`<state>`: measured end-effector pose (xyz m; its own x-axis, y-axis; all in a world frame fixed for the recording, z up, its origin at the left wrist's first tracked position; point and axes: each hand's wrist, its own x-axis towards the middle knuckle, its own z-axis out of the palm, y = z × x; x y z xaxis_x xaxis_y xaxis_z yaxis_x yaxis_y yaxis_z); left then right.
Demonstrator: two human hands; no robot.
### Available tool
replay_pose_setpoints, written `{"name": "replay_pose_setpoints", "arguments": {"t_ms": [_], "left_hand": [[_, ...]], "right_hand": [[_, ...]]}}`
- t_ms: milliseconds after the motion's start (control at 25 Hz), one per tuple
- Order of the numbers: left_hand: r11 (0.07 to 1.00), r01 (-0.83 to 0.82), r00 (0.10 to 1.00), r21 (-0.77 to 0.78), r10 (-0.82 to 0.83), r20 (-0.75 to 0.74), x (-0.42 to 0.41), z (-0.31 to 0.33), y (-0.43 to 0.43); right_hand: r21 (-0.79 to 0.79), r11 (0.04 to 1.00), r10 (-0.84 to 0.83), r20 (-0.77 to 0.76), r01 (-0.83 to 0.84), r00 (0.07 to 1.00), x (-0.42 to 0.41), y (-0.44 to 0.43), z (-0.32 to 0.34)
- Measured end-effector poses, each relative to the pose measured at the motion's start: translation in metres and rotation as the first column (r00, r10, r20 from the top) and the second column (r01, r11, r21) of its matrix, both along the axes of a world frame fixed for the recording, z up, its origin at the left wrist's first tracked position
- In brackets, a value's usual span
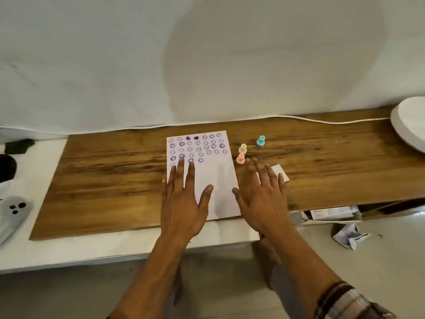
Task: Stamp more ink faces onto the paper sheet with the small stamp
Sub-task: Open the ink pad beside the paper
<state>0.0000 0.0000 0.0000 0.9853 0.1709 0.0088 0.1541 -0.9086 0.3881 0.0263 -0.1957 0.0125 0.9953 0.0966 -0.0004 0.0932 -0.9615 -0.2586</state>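
A white paper sheet lies on the wooden board, its upper half covered with rows of purple ink faces. My left hand rests flat on the sheet's lower left, fingers spread, holding nothing. My right hand hovers open just right of the sheet, fingers apart. Three small stamps stand beyond the right hand: a pink one, a cream one and a teal one. A small white ink pad box lies partly hidden under my right fingers.
The board sits on a white table against a white cloth wall. A white cable runs along the back edge. A white round object is at far right. Crumpled paper and a box lie on the floor at right.
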Motion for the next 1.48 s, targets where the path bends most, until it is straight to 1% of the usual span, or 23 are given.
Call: {"name": "replay_pose_setpoints", "arguments": {"t_ms": [120, 200, 320, 440, 560, 720, 840, 920, 1000, 1200, 1480], "left_hand": [[0.998, -0.047, 0.998, -0.034, 0.048, 0.039, 0.008, -0.007, 0.000], [0.991, -0.071, 0.996, -0.112, 0.077, 0.043, 0.010, -0.007, -0.001], [0.980, -0.045, 0.998, -0.192, 0.052, 0.031, 0.013, -0.008, -0.014], [0.971, -0.026, 1.000, -0.237, 0.029, 0.010, 0.012, -0.010, -0.026], [0.970, -0.020, 1.000, -0.242, 0.020, -0.002, 0.013, -0.010, -0.034], [0.973, 0.026, 0.999, -0.230, -0.035, -0.037, 0.010, -0.013, -0.041], [0.968, 0.007, 0.999, -0.253, -0.016, -0.032, 0.011, -0.014, -0.040], [0.965, -0.009, 1.000, -0.263, 0.003, -0.022, 0.011, -0.015, -0.039], [0.962, -0.017, 1.000, -0.272, 0.015, -0.009, 0.010, -0.016, -0.038], [0.952, -0.057, 0.998, -0.302, 0.065, 0.017, 0.011, -0.015, -0.032], [0.943, -0.069, 0.995, -0.326, 0.087, 0.039, 0.012, -0.016, -0.029]], "right_hand": [[0.034, 0.992, -0.118, -0.009, 0.118, 0.993, 0.016, -0.010, -0.015], [0.062, 0.972, -0.222, -0.066, 0.226, 0.973, 0.023, -0.023, -0.019], [0.064, 0.948, -0.299, -0.164, 0.313, 0.940, 0.031, -0.036, -0.025], [0.101, 0.929, -0.332, -0.193, 0.355, 0.923, 0.033, -0.040, -0.030], [0.125, 0.925, -0.331, -0.192, 0.358, 0.924, 0.033, -0.038, -0.028], [0.255, 0.884, -0.339, -0.227, 0.392, 0.913, 0.034, -0.035, -0.021], [0.343, 0.823, -0.406, -0.202, 0.453, 0.891, 0.040, -0.039, -0.020], [0.361, 0.809, -0.438, -0.158, 0.464, 0.885, 0.051, -0.047, -0.019], [0.355, 0.808, -0.450, -0.147, 0.471, 0.881, 0.067, -0.055, -0.017], [0.301, 0.850, -0.414, -0.125, 0.432, 0.902, 0.095, -0.064, -0.024], [0.207, 0.887, -0.396, -0.119, 0.413, 0.911, 0.108, -0.061, -0.036]]}}
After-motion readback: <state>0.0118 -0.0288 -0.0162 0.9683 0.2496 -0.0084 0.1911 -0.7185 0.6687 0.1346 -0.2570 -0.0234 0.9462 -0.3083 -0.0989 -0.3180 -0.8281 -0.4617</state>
